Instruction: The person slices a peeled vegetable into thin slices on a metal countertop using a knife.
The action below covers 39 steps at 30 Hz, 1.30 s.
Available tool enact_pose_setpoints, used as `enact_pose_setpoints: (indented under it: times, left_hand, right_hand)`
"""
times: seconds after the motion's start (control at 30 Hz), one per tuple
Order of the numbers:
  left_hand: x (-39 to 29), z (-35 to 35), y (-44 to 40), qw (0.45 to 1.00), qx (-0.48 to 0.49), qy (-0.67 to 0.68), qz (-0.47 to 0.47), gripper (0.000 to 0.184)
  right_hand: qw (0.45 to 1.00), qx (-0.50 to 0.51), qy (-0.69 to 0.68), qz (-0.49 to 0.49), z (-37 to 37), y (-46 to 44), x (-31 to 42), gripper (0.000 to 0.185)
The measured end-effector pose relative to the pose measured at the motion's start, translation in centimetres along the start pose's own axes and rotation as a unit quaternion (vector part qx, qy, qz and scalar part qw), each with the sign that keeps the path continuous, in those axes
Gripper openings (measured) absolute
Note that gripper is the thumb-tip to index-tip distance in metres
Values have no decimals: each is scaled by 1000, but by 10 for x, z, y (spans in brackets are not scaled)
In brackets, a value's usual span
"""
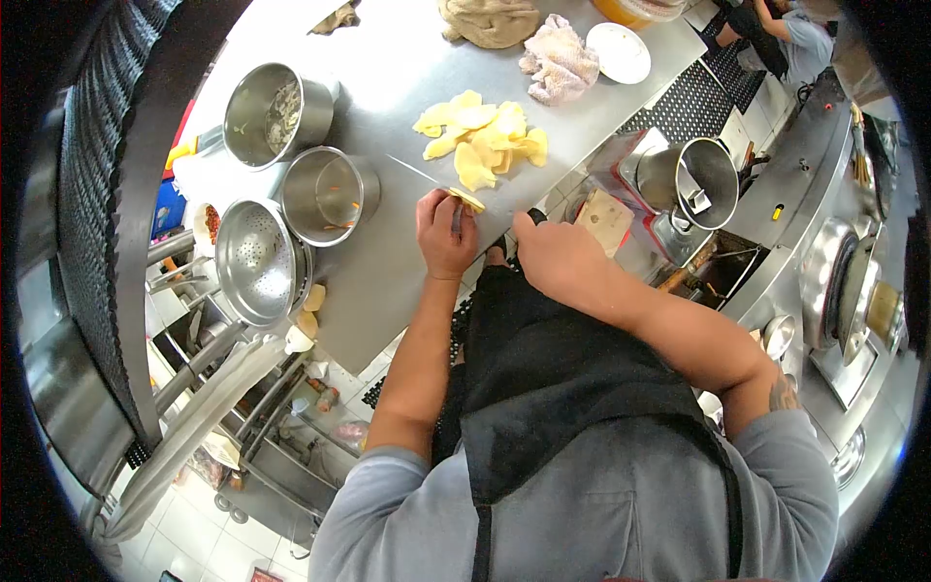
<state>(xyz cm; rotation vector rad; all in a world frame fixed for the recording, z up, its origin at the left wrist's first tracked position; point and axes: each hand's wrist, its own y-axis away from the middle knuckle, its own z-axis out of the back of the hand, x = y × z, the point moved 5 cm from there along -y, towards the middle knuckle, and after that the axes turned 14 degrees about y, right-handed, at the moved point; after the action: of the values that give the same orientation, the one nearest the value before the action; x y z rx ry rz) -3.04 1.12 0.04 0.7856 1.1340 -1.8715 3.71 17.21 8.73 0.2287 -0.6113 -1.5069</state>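
Observation:
On the steel table, my left hand (446,235) has its fingers bent around a small stack of yellow slices (466,199). To its right, my right hand (553,247) is wrapped round a black handle (536,215) near the table's edge. A thin blade-like edge (415,167) shows on the table just up and left of my left hand; whether it joins the handle is unclear. Beyond my hands lies a loose pile of pale yellow slices (487,134).
Two steel pots (330,199) and a colander (254,262) stand left. At the back are a brown cloth (490,19), a pinkish cloth (560,60) and a white plate (619,53). Another person (795,44) is at the upper right, near a steel pot (713,179).

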Motion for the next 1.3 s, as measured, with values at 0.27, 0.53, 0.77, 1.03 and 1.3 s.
enact_pose_setpoints:
  times: [0.27,0.53,0.77,1.03,1.3]
  left_hand:
    - [3,-1,1,1000,1,-2,-9,23]
    - [-2,-1,-2,1000,-4,2,-1,19]
    - [-3,0,-4,1000,-4,5,4,18]
    - [3,-1,3,999,6,28,39,17]
    - [2,-1,-1,1000,21,-20,-12,19]
  right_hand:
    - [999,-28,-4,15,-7,1,-2,18]
    - [1000,-18,-16,20,-8,3,-3,17]
    - [1000,9,-19,9,-15,-6,-2,17]
    - [1000,24,-9,-10,-32,-25,-5,16]
    - [997,29,-63,-39,-5,-16,-12,21]
